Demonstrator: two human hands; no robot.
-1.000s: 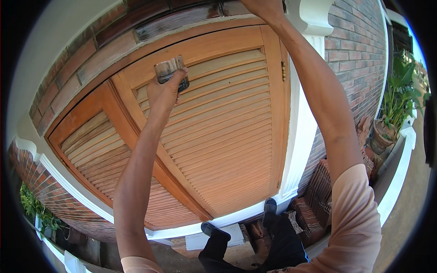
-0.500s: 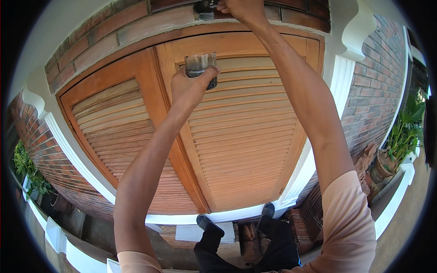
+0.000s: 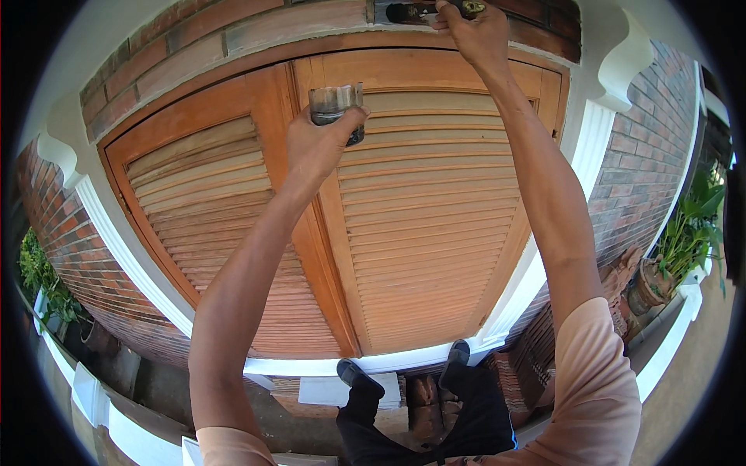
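My left hand point(image 3: 316, 147) is wrapped around a clear cup point(image 3: 336, 99) with dark liquid low inside, held in front of the wooden shutters. Up at the top, my right hand point(image 3: 479, 43) grips a paintbrush point(image 3: 406, 13) by its handle. The brush lies sideways, its dark bristles pointing left at the brick band point(image 3: 295, 27) over the shutter frame. Bricks right of the brush look darker and shinier than the pale ones to its left. Whether the bristles touch the brick I cannot tell.
Louvred wooden shutters point(image 3: 435, 202) fill the middle, with white mouldings point(image 3: 594, 147) on both sides. My feet stand by a white ledge point(image 3: 404, 359), near stacked roof tiles point(image 3: 536, 373). A potted plant point(image 3: 653, 283) is at the right, with more greenery point(image 3: 50, 283) at the left.
My right hand has moved right along the brick band with the brush, which now lies more sideways. The cup in my left hand has shifted slightly up and left in view.
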